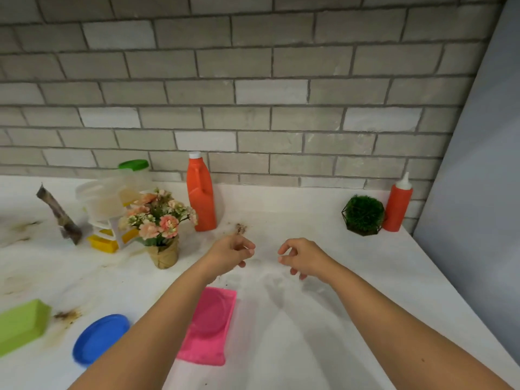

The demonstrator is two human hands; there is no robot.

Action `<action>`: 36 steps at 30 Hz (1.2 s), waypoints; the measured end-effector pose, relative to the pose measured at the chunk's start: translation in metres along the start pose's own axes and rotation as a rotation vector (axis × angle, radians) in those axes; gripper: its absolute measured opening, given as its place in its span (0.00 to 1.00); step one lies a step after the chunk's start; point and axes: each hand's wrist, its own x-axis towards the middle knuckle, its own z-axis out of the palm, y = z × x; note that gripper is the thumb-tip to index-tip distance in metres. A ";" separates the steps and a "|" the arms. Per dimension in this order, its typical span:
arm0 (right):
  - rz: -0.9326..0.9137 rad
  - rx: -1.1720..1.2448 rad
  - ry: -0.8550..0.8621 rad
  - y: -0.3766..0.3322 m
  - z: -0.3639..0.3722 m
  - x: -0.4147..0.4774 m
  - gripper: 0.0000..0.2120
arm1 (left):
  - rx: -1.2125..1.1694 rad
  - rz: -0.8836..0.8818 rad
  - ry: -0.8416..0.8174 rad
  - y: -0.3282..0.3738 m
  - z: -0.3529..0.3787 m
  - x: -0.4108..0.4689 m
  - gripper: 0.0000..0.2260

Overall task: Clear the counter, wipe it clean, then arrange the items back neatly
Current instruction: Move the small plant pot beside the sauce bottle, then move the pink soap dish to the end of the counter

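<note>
My left hand (232, 253) and my right hand (302, 258) hover side by side over the middle of the white counter (309, 319), fingers loosely curled and apart, holding nothing. A pink cloth (209, 326) lies flat on the counter just below my left wrist. An orange bottle (201, 195) with a white cap stands by the wall behind my left hand. A pot of pink flowers (160, 226) stands left of it. Brown dirt (240, 228) stains the counter just beyond my left hand.
A red squeeze bottle (398, 205) and a round green plant (364, 215) stand at the back right. Stacked clear and yellow containers (108, 212) and a brown packet (57, 213) sit back left. A blue lid (100, 337) and a green box (21, 323) lie front left, near more stains (66, 316).
</note>
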 end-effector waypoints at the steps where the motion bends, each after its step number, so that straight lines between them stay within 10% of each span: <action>1: 0.017 0.002 -0.024 -0.006 0.011 -0.004 0.09 | 0.013 0.005 0.019 -0.008 -0.008 -0.009 0.04; 13: 0.220 0.052 -0.163 -0.042 0.111 -0.056 0.26 | 0.019 -0.078 0.227 -0.088 -0.047 -0.078 0.11; 27: 0.216 -0.048 -0.062 -0.046 0.150 -0.070 0.06 | -0.035 -0.197 0.065 -0.099 -0.028 -0.090 0.17; 36: 0.239 0.004 0.054 -0.032 0.110 -0.074 0.15 | -0.137 -0.111 0.035 -0.072 -0.008 -0.073 0.17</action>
